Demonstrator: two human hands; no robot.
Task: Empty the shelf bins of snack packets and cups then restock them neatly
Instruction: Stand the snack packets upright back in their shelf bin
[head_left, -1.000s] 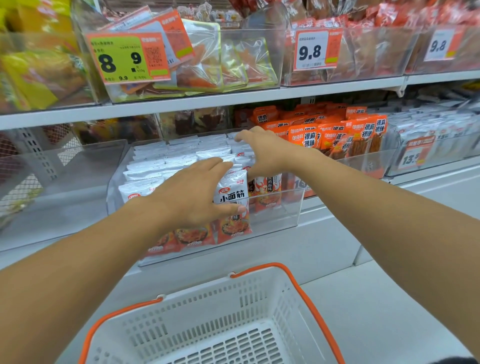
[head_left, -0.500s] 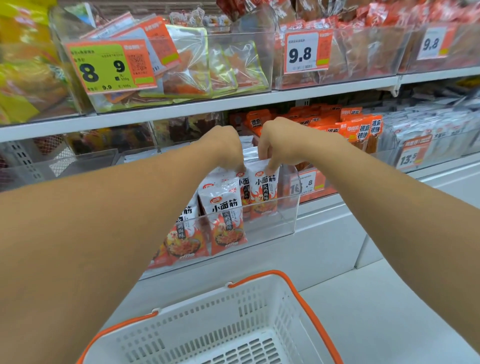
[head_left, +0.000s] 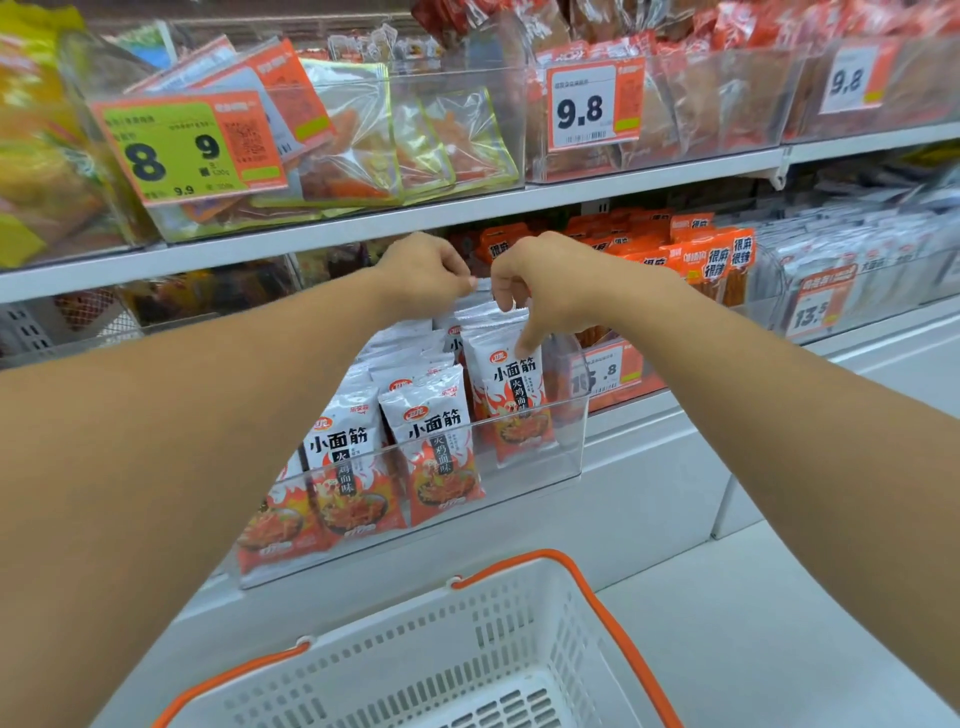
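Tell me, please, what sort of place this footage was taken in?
Most likely a supermarket or convenience store snack aisle. Clear shelf bins hold rows of snack packets, price tags hang on the bin fronts, and a white shopping basket with orange handles sits below the hands.

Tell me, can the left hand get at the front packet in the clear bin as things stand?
Probably yes. The front packet stands above the open-topped bin's low wall, with nothing over it. The left hand is busy pinching packets further back, though.

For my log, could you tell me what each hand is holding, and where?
Both the left hand and right hand pinch white snack packets by their top edges.
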